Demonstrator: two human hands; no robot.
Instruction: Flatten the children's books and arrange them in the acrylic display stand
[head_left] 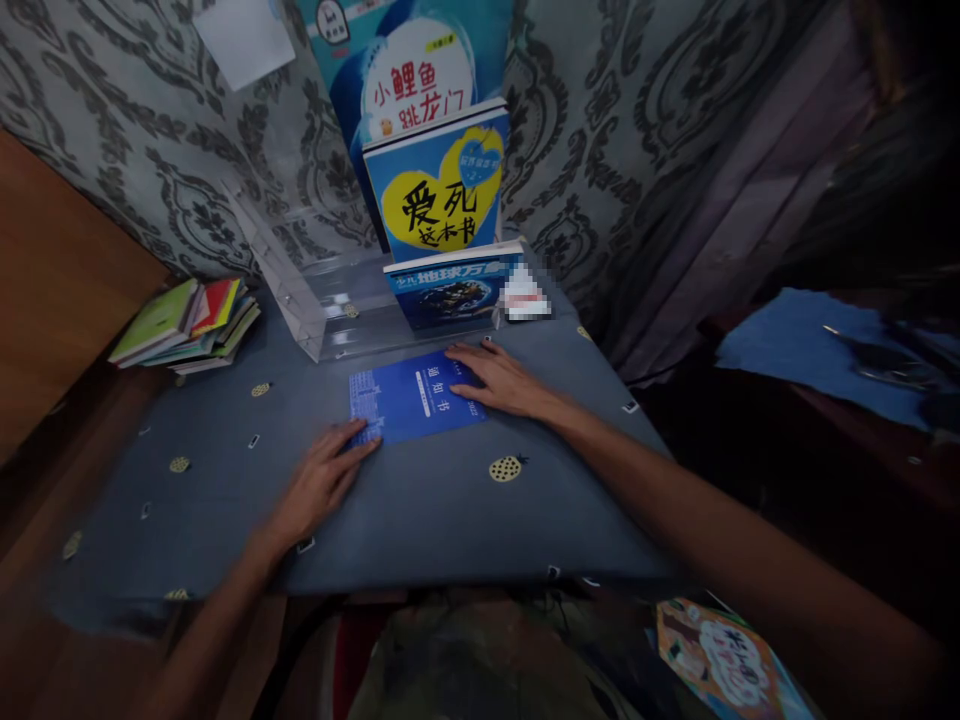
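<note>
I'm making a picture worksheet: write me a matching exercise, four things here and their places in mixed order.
1. Left hand
2. Right hand
3. Yellow-heart book
4. Book stack

A. at the right end of the blue notice
B. upright on the clear rack
C. at that notice's near left corner
D. left of that rack

Pairs: 1-C, 2-A, 3-B, 4-D

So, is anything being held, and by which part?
No clear grip: the blue booklet lies flat, the left hand touching its near left corner, the right hand resting on its right end.
</note>
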